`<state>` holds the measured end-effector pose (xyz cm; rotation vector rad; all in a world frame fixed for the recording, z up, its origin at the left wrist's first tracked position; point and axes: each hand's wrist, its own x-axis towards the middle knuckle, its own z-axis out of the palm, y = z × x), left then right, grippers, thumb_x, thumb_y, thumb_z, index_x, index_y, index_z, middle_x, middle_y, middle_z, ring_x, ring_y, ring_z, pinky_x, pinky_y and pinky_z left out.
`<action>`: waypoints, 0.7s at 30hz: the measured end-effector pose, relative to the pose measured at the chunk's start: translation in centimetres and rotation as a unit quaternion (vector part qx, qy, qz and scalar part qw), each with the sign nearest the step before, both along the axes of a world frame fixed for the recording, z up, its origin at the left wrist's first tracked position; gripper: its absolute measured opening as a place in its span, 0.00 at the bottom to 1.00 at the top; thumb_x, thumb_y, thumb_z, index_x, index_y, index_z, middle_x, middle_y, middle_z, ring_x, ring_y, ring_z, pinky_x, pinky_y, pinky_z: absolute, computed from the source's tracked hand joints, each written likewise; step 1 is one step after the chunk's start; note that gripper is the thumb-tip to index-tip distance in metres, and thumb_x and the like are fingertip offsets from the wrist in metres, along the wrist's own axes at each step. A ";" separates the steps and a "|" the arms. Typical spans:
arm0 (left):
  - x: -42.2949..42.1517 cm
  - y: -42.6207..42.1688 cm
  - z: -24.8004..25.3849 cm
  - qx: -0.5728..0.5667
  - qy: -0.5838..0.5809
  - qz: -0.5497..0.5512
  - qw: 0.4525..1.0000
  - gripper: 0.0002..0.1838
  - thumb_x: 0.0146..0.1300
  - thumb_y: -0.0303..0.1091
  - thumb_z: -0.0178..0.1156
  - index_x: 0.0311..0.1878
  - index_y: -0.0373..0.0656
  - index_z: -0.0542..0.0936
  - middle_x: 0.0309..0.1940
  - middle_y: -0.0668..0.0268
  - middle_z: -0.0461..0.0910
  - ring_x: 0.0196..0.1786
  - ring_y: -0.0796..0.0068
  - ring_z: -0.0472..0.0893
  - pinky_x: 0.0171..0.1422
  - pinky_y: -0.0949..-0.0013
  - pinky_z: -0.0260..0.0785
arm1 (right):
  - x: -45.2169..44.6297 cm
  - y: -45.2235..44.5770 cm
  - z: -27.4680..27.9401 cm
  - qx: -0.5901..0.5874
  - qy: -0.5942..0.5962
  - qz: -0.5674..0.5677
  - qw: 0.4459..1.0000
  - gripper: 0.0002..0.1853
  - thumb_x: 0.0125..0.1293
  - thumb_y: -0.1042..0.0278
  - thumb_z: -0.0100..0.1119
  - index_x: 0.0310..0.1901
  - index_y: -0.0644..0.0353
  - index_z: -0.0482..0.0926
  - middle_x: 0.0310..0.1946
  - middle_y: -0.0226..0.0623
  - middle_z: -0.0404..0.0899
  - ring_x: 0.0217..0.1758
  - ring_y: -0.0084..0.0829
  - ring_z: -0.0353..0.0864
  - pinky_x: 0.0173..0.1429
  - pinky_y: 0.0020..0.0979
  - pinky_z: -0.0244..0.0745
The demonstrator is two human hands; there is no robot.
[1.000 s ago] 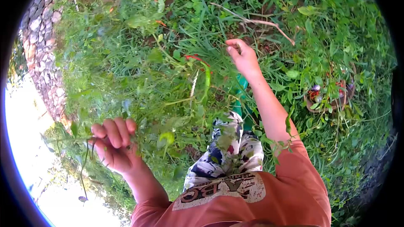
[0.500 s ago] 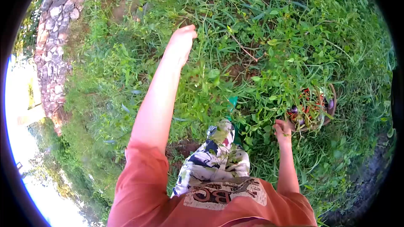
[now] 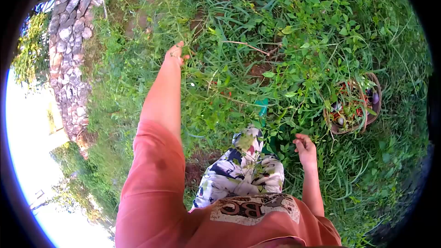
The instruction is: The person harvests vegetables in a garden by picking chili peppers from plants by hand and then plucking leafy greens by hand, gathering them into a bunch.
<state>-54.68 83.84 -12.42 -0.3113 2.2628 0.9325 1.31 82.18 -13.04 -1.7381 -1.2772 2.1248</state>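
Observation:
My left hand [image 3: 176, 54] reaches out at the upper left among the green plants [image 3: 206, 71], its fingers apart against thin stems. My right hand [image 3: 305, 149] is low on the right, fingers curled together near leaves; whatever may be between them is too small to name. Up and to the right of it stands a round basket [image 3: 375, 103] holding red and green chillies [image 3: 351, 105] and a few purple and whitish round vegetables. Some red chillies [image 3: 225, 93] show in the foliage in front of my knees.
A stone wall [image 3: 66, 59] runs along the left side. A dry branch [image 3: 250, 47] lies on the growth ahead. Something bright green [image 3: 262, 109] is in front of my patterned trousers [image 3: 239, 174]. Bare soil [image 3: 261, 71] shows between the plants.
My left hand went from low on the left to stretched forward. My right hand came back from the middle plants to beside the basket, then slightly lower. The view has shifted.

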 end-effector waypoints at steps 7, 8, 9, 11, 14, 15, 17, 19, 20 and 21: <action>5.8 -2.4 5.9 0.148 0.082 0.138 0.976 0.17 0.55 0.42 0.59 0.46 0.47 0.74 0.35 0.70 0.74 0.40 0.73 0.71 0.48 0.55 0.60 | -4.8 2.5 9.8 -0.001 0.089 0.255 0.963 0.12 0.62 0.71 0.54 0.46 0.64 0.75 0.31 0.33 0.79 0.35 0.20 0.76 0.40 0.22 0.71; 6.7 -2.9 6.3 0.174 0.121 0.185 0.960 0.13 0.58 0.39 0.56 0.45 0.49 0.74 0.34 0.70 0.75 0.38 0.74 0.70 0.46 0.58 0.60 | -6.0 2.9 11.5 -0.021 0.127 0.290 0.948 0.11 0.63 0.70 0.54 0.46 0.63 0.75 0.30 0.30 0.78 0.33 0.19 0.75 0.38 0.22 0.70; 7.2 -4.0 6.3 0.266 0.114 0.216 0.933 0.10 0.58 0.37 0.58 0.39 0.44 0.70 0.26 0.69 0.74 0.22 0.80 0.67 0.21 0.74 0.55 | -7.8 3.3 13.0 -0.043 0.164 0.324 0.931 0.11 0.63 0.70 0.53 0.46 0.62 0.76 0.29 0.27 0.77 0.31 0.18 0.73 0.36 0.21 0.70; 8.1 -6.0 6.2 0.325 0.105 0.261 0.903 0.09 0.60 0.35 0.56 0.40 0.44 0.70 0.25 0.68 0.75 0.22 0.78 0.70 0.22 0.76 0.57 | -11.2 3.1 13.9 0.012 0.281 0.365 0.887 0.11 0.62 0.71 0.54 0.46 0.60 0.76 0.30 0.29 0.78 0.32 0.19 0.75 0.38 0.22 0.70; 9.7 -7.8 7.2 0.363 0.111 0.304 0.874 0.10 0.59 0.35 0.58 0.40 0.42 0.71 0.24 0.67 0.76 0.24 0.78 0.73 0.24 0.79 0.58 | -18.9 3.7 17.2 0.097 0.346 0.432 0.827 0.10 0.62 0.72 0.54 0.44 0.60 0.76 0.32 0.34 0.79 0.33 0.22 0.77 0.39 0.24 0.71; 10.0 -8.2 7.3 0.371 0.116 0.305 0.869 0.11 0.59 0.35 0.59 0.40 0.42 0.71 0.24 0.67 0.76 0.25 0.79 0.73 0.24 0.79 0.58 | -21.3 3.3 17.6 0.126 0.362 0.433 0.816 0.09 0.62 0.72 0.53 0.43 0.61 0.76 0.33 0.36 0.78 0.33 0.23 0.77 0.39 0.25 0.72; 11.6 -9.1 7.9 0.361 0.143 0.169 0.906 0.12 0.58 0.39 0.60 0.37 0.43 0.72 0.26 0.69 0.78 0.25 0.82 0.73 0.27 0.78 0.58 | -25.8 2.5 17.5 0.188 0.404 0.372 0.814 0.08 0.62 0.72 0.53 0.42 0.61 0.76 0.32 0.35 0.78 0.31 0.22 0.76 0.37 0.24 0.71; 13.4 -9.6 8.1 0.327 0.126 0.114 0.930 0.10 0.59 0.38 0.60 0.36 0.43 0.73 0.28 0.69 0.78 0.29 0.83 0.73 0.32 0.79 0.60 | -29.1 2.7 17.5 0.215 0.376 0.314 0.845 0.07 0.64 0.72 0.51 0.41 0.62 0.75 0.32 0.33 0.77 0.28 0.20 0.74 0.33 0.22 0.70; 14.5 -9.8 8.8 0.317 0.136 0.082 0.935 0.08 0.59 0.35 0.59 0.37 0.43 0.74 0.30 0.69 0.78 0.32 0.83 0.72 0.36 0.79 0.61 | -30.1 3.2 17.6 0.211 0.397 0.267 0.852 0.07 0.64 0.72 0.50 0.42 0.63 0.75 0.32 0.33 0.77 0.27 0.18 0.73 0.31 0.20 0.68; 15.3 -10.0 8.9 0.307 0.145 0.052 0.939 0.05 0.60 0.32 0.58 0.37 0.43 0.75 0.32 0.69 0.78 0.34 0.83 0.72 0.40 0.79 0.63 | -30.9 3.8 17.7 0.206 0.415 0.222 0.858 0.08 0.65 0.72 0.49 0.42 0.63 0.74 0.32 0.32 0.77 0.25 0.17 0.71 0.29 0.18 0.67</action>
